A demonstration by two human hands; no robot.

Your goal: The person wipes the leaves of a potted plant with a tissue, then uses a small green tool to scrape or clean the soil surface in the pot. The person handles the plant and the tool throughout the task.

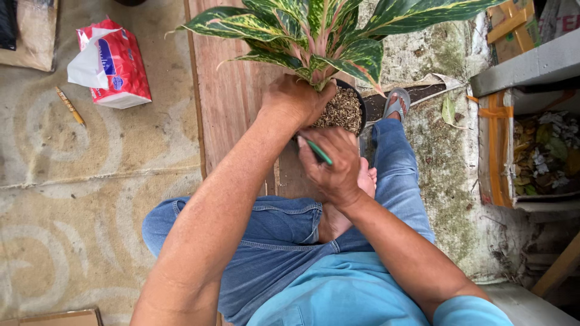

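The left hand (pixel 296 99) is curled around the base of a potted plant (pixel 320 30), fingers wrapped about the stems just where they rise from the soil, the knuckles turned toward the camera. The right hand (pixel 332 166) sits just below it, closed on a thin green tool (pixel 319 152) whose shaft shows slanting between thumb and fingers; its tip is hidden, so I cannot tell what it touches. The two hands are nearly touching at the near rim of the pot.

The plant has broad pointed leaves, dark green streaked with yellow and cream and edged in pink, spreading wide above the hands. It stands in a round black pot (pixel 360 105) filled with a coarse brownish mix, resting on a reddish wooden board (pixel 226 90) in front of the person's crossed, jeans-clad legs.

Beyond the pot, a grey sandal (pixel 396 102) shows on the far foot. To the left, on a patterned floor mat (pixel 72 181), lie a red tissue pack (pixel 112 63) and a pencil (pixel 70 107). On the right stands a box of dry leaves (pixel 544 151).
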